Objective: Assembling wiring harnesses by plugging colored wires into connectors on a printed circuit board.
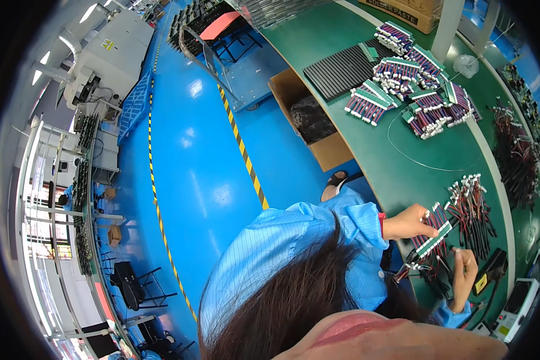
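My left hand (409, 222) is closed on the edge of a green circuit board strip (433, 240). White connectors with red and dark wires line the strip, which is tilted above the green table. Just to the right, my right hand (464, 273) is raised with thumb and fingers drawn together; what it holds, if anything, is too small to make out. Beyond the strip lies a pile of loose wire leads (471, 210) with white connectors and black sleeves. More dark wires (435, 279) lie beneath the strip, partly hidden by it.
Stacks of wired board strips (399, 78) lie at the far end of the green table (396, 156), next to a black ribbed tray (339, 72). A cardboard box (330, 153) stands beside the table. A black-and-yellow tool (491, 273) and a white device (518, 306) lie at right.
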`<action>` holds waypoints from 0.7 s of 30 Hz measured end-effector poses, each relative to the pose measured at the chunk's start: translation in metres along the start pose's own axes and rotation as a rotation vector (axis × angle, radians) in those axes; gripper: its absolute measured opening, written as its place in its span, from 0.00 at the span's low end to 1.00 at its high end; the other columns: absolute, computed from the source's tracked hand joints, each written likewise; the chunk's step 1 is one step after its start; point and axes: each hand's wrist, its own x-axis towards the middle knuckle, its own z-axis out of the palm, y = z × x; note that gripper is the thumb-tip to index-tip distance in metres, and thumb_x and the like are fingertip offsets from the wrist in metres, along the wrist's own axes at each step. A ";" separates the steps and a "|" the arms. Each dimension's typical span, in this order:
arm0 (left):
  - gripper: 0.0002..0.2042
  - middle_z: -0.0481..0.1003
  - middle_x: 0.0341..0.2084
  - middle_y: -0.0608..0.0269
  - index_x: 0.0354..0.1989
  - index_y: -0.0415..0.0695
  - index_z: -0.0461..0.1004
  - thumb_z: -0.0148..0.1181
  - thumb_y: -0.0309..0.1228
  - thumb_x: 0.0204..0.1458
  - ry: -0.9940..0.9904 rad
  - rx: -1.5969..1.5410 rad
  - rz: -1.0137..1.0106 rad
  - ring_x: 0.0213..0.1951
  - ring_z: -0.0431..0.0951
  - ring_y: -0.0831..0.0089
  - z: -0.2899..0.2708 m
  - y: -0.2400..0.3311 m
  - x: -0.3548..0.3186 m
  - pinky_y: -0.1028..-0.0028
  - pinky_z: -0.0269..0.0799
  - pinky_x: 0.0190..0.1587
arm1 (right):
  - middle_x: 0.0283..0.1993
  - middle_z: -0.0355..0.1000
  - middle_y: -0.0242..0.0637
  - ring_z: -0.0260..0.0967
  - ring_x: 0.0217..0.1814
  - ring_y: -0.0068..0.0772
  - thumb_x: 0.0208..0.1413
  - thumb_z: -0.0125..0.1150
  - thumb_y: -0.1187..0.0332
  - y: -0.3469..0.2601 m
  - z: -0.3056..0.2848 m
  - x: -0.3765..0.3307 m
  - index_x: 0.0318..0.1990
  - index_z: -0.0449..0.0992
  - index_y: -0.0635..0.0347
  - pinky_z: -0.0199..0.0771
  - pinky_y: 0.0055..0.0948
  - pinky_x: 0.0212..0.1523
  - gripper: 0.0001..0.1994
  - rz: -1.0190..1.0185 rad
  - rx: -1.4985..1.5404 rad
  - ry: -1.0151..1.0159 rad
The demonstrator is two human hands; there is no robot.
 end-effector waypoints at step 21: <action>0.03 0.73 0.18 0.70 0.27 0.40 0.76 0.64 0.25 0.45 -0.006 0.098 0.085 0.18 0.65 0.85 -0.001 0.001 0.003 0.83 0.61 0.20 | 0.32 0.74 0.32 0.65 0.29 0.19 0.57 0.61 0.74 0.014 0.044 0.019 0.38 0.79 0.68 0.62 0.14 0.33 0.06 0.231 0.561 0.218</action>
